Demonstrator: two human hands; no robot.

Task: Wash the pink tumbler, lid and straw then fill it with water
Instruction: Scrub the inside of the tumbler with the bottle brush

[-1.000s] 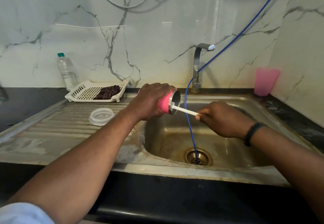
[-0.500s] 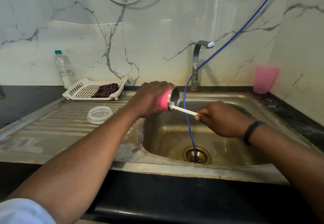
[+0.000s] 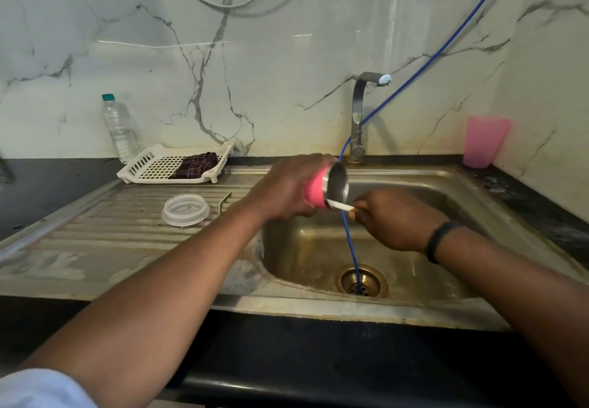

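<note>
My left hand [image 3: 287, 189] grips the pink tumbler [image 3: 315, 191] on its side over the sink basin's left edge, its steel mouth facing right. My right hand [image 3: 398, 219] pinches the white straw [image 3: 341, 205], whose far end reaches into the tumbler's mouth at its lower rim. Only a short piece of straw shows between hand and tumbler. The clear round lid [image 3: 185, 210] lies flat on the ribbed draining board, apart from both hands. The tap [image 3: 360, 114] stands behind the tumbler; no water is seen running.
A blue hose [image 3: 350, 241] runs from the upper right past the tap down into the drain [image 3: 361, 281]. A white rack [image 3: 173, 165] with a dark cloth and a water bottle [image 3: 120, 130] stand at the back left. A pink cup [image 3: 483, 141] stands at the back right corner.
My right hand has moved left toward the tumbler, pushing the straw deeper into its mouth; less straw shows now. The tumbler stays in my left hand.
</note>
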